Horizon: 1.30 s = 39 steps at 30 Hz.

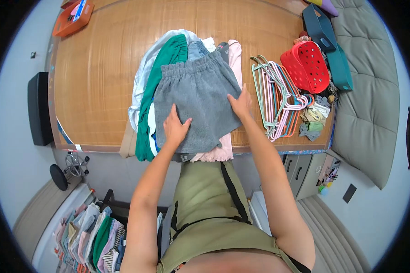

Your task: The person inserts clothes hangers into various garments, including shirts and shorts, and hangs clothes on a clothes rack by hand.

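A grey garment with a gathered elastic waistband (196, 95), shorts or a skirt, lies spread on top of a clothes pile with its waistband away from me. My left hand (175, 128) rests on its lower left part, thumb and fingers apart. At its right edge is my right hand (240, 103), thumb spread from the fingers and touching the cloth. Beneath and around it are green trousers (146, 132), a pale blue garment (143, 73), and a pink garment (235, 57). These are partly covered.
Several hangers (278, 98) lie right of the pile, beside a red perforated basket (305, 68). Small folded clothes (315, 119) and teal bins (340, 68) are further right. An orange tray (73, 20) sits far left. Below the table, clothes hang on a rack (91, 236).
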Available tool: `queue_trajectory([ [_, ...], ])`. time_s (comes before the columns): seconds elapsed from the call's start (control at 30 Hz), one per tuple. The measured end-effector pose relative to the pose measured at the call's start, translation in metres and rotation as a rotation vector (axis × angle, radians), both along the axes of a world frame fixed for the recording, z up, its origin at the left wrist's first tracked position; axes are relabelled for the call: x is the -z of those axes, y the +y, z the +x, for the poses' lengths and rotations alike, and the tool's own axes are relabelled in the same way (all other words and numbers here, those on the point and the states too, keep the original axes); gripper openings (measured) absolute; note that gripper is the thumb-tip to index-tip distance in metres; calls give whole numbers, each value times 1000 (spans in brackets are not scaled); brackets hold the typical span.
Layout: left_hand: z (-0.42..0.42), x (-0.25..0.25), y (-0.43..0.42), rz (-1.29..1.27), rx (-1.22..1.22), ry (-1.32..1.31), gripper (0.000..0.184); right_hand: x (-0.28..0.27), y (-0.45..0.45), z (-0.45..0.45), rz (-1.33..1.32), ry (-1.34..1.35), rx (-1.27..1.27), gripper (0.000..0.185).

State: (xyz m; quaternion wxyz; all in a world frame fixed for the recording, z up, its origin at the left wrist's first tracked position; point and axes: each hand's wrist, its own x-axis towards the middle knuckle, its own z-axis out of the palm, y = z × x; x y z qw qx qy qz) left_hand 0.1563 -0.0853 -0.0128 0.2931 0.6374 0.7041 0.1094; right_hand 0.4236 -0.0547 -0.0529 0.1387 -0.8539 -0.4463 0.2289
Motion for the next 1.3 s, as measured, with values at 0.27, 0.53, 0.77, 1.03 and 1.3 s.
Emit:
queue_trajectory([
  [0.27, 0, -9, -17, 326, 7, -224, 35, -60, -42, 18, 178, 72, -147, 35],
  [0.53, -2, 15, -49, 220, 72, 169, 39, -24, -102, 52, 40, -118, -225, 40],
  [0.77, -2, -10, -56, 152, 188, -45, 23, -26, -28, 8, 256, -36, -380, 51],
  [1.03, -25, 5, -79, 74, 250, 372, 27, -32, 29, -4, 319, -172, -805, 57],
  [1.3, 68, -44, 26, 500, 587, 122, 42, -48, -1, -11, 580, -210, -983, 4],
])
